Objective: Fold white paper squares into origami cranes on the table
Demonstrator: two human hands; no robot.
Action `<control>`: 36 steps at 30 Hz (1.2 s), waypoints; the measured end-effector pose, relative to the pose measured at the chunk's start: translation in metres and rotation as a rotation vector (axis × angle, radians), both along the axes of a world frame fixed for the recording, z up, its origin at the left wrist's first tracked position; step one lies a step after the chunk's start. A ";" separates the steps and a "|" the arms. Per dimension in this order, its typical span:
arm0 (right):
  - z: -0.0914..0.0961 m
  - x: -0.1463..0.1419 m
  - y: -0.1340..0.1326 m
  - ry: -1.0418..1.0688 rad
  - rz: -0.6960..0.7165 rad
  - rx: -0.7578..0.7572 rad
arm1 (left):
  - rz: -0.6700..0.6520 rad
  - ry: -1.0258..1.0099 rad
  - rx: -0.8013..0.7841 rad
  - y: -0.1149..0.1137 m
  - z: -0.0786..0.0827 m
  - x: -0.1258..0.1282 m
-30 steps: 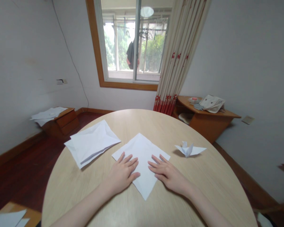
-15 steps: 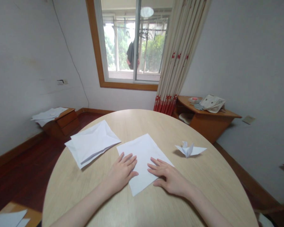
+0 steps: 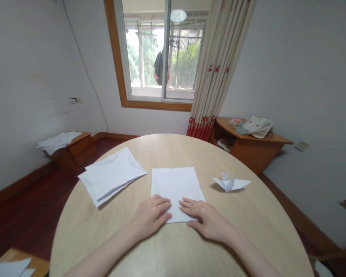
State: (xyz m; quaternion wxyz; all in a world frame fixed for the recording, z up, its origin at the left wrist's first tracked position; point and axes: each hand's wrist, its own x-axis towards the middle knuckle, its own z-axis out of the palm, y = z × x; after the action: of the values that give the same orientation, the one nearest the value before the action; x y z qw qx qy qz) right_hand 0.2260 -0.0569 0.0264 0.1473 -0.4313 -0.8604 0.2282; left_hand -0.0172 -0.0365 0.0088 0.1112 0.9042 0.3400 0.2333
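A white square sheet of paper [image 3: 174, 182] lies flat on the round wooden table [image 3: 167, 254], its near edge roughly parallel to my body. My left hand [image 3: 154, 212] rests on the sheet's near left part, fingers stretched out and thumb apart. On the near right part lies my right hand [image 3: 203, 216], also flat with its fingers spread. Both palms hide the sheet's lower side edges. To the right stands a folded white paper crane [image 3: 229, 184], touched by neither hand. A stack of creased white paper sheets [image 3: 113, 175] lies to the left.
Beyond the table are a window [image 3: 161, 57] and a long curtain [image 3: 216, 73]. A corner desk [image 3: 253, 148] at the right holds a cloth bag [image 3: 258, 126]. A low cabinet [image 3: 80, 149] with papers on top stands at the left.
The sheet has turned from a slanted, diamond-like position to lying square in front of me. My left hand has shifted slightly right and nearer; my right hand has barely moved.
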 end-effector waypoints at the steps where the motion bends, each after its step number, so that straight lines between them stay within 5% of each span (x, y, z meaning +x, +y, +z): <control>1: 0.000 0.000 0.000 0.000 0.000 -0.002 | -0.020 0.006 -0.010 -0.002 0.001 0.001; 19: 0.006 0.005 -0.002 -0.029 0.050 -0.113 | -0.082 0.098 0.121 0.000 -0.009 -0.002; 28: 0.022 0.011 -0.002 0.021 0.025 -0.235 | 0.008 0.176 0.109 -0.001 -0.009 0.000; 36: 0.018 0.015 -0.001 0.146 -0.025 -0.178 | 0.073 0.211 0.022 -0.002 -0.004 -0.001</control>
State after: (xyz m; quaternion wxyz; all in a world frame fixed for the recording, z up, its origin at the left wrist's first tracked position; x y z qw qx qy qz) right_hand 0.2408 -0.0577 0.0439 0.1736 -0.4358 -0.8182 0.3324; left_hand -0.0184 -0.0388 0.0051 0.0563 0.9120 0.3798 0.1444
